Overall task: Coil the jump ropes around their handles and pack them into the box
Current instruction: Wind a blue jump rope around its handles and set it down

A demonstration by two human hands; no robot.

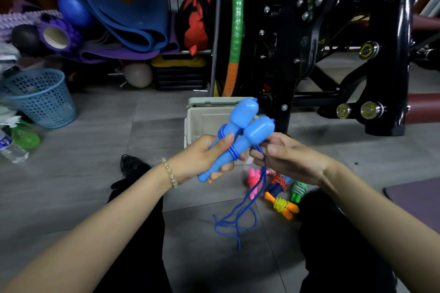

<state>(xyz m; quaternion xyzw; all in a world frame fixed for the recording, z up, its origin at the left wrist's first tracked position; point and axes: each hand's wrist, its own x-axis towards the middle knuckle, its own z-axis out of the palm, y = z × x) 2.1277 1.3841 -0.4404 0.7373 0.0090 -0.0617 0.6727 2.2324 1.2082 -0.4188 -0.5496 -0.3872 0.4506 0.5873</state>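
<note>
My left hand point(209, 154) grips the two light-blue jump rope handles point(247, 131) side by side, tilted up to the right. A few turns of dark-blue rope point(234, 152) circle the handles at my thumb. My right hand point(283, 152) pinches the rope just right of the handles. The loose rope point(240, 219) hangs down and tangles on the floor. Behind the handles stands an open beige box point(202, 121). Below my right hand lie coiled ropes: pink point(253, 182), red-and-blue point(277, 184), green point(298, 190) and orange with yellow cord point(282, 206).
A black exercise machine point(333, 54) stands behind the box on the right. At the left are a blue mesh basket point(40, 97), a water bottle point(10, 147) and a green spray bottle point(23, 135). Rolled mats point(128, 21) pile at the back. My legs in black flank the floor tiles.
</note>
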